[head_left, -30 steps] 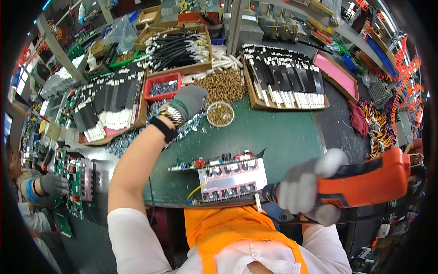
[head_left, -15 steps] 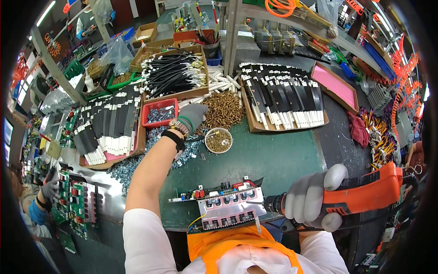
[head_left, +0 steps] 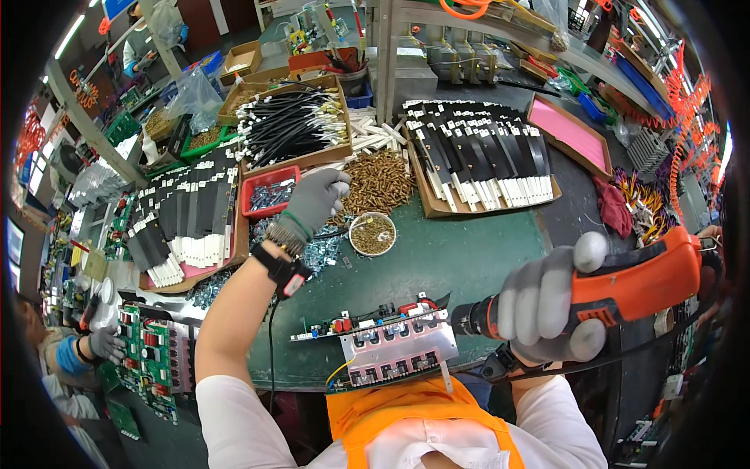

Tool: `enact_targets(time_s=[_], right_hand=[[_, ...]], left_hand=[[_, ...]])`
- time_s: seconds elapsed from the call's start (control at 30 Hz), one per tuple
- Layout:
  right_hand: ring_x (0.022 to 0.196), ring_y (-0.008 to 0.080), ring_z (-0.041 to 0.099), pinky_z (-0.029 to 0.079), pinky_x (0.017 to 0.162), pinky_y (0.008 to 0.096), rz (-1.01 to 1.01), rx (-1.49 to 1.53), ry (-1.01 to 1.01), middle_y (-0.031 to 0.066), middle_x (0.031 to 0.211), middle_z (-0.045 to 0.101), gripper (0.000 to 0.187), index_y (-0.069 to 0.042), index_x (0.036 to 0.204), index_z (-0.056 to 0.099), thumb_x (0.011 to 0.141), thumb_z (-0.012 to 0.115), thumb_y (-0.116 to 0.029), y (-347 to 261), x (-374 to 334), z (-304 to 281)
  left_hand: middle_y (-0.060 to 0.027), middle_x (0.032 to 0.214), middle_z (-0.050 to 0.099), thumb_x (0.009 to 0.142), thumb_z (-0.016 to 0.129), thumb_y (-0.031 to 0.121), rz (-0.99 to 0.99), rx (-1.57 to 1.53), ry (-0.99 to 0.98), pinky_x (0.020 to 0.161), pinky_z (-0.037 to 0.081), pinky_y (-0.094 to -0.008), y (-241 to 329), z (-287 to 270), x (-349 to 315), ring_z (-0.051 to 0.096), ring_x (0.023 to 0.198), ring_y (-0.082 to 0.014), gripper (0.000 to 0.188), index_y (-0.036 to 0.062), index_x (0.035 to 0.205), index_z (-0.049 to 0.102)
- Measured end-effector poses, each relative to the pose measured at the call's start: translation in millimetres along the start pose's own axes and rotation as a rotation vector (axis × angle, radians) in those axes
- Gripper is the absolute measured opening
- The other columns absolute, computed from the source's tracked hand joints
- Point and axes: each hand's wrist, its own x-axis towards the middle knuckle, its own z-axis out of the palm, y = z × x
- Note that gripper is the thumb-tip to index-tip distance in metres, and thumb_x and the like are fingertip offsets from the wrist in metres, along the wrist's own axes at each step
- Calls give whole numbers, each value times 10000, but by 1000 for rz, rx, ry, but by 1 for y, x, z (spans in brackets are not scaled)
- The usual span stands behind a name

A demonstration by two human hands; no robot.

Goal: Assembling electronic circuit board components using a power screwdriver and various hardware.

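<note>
My left hand (head_left: 309,207), in a grey glove, hovers at the left edge of a pile of brass fasteners (head_left: 381,184). Its fingers are curled closed, and whatever they may hold is hidden. Just to its right is a round white tub (head_left: 373,234) of small screws. My right hand (head_left: 539,301), gloved too, grips an orange power screwdriver (head_left: 644,277) whose tip points left. That tip is close to the right end of a silver heat sink (head_left: 398,353) joined to a circuit board (head_left: 367,327), lying at the table's near edge in front of me.
A red bin (head_left: 270,193) of metal clips stands left of my left hand, with loose clips around it. Cardboard boxes (head_left: 488,205) hold black-and-white strips; another holds black cables (head_left: 293,125). At left, a co-worker's gloved hand (head_left: 107,345) touches a green circuit board (head_left: 152,356).
My left hand has drawn back slightly from the brass pile, and its fingers are now curled upward. The screwdriver in my right hand has risen a little. The co-worker's hand has shifted right.
</note>
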Motion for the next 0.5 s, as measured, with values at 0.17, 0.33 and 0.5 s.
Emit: enact_targets(time_s=[0.17, 0.33, 0.5], right_hand=[[418, 70, 445, 376, 398, 232, -283, -99, 107, -22, 621, 498, 488, -8, 1267, 417, 876, 669, -156, -10, 11, 4], [436, 51, 447, 386, 417, 220, -371, -95, 66, -25, 635, 490, 508, 7, 1283, 418, 878, 671, -164, -17, 20, 3], [436, 54, 472, 407, 411, 223, -400, -74, 60, -25, 623, 504, 543, 20, 1305, 402, 874, 676, -163, -12, 16, -1]], left_hand=[[-23, 787, 656, 825, 686, 83, 97, -355, -185, 605, 469, -229, 59, 10, -65, 595, 679, -82, 193, -21, 987, 667], [-19, 767, 646, 731, 781, 83, 63, -342, -305, 651, 459, -237, 84, 15, -97, 589, 702, -100, 219, -14, 910, 701], [-41, 762, 634, 757, 751, 122, 198, -277, -350, 655, 448, -251, 90, 17, -107, 581, 716, -102, 211, 10, 932, 713]])
